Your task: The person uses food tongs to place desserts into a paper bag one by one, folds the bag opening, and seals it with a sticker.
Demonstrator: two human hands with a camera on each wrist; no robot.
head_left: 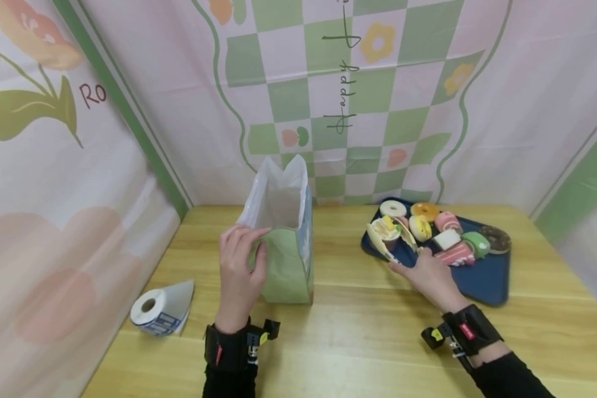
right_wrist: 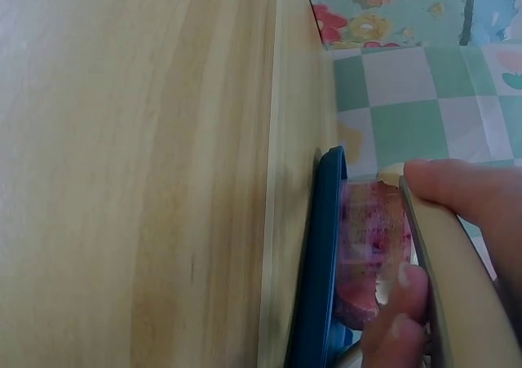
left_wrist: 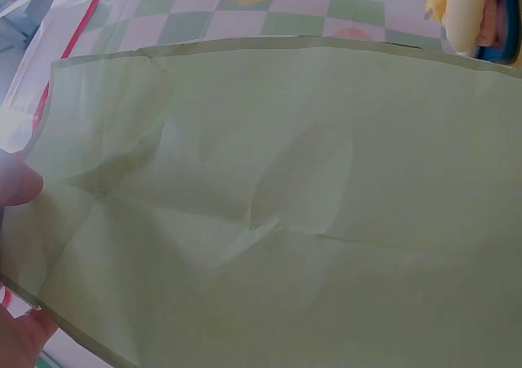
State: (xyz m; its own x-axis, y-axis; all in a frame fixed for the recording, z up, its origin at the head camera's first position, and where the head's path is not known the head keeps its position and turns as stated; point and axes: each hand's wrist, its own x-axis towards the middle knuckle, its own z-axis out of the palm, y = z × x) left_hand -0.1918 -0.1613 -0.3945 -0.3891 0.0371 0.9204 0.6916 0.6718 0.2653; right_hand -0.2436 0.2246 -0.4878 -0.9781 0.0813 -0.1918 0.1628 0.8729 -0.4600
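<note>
My left hand (head_left: 241, 265) pinches the near top rim of an upright paper bag (head_left: 281, 271), green in front with a white inside. The bag's mouth stands open; the green paper (left_wrist: 285, 205) fills most of the left wrist view. My right hand (head_left: 435, 276) holds pale, cream-coloured tongs (right_wrist: 453, 278) above the left end of a dark blue tray (head_left: 492, 282). The tongs' two arms lie either side of a small toy dessert cup (head_left: 389, 229) topped with yellow pieces. Whether they touch it I cannot tell.
Several toy sweets share the tray, among them a white doughnut (head_left: 393, 208), a yellow macaron (head_left: 420, 227), a green-topped piece (head_left: 476, 242) and a chocolate doughnut (head_left: 496, 239). A label roll (head_left: 154, 312) lies at the table's left edge. Printed cloth (head_left: 288, 99) hangs behind.
</note>
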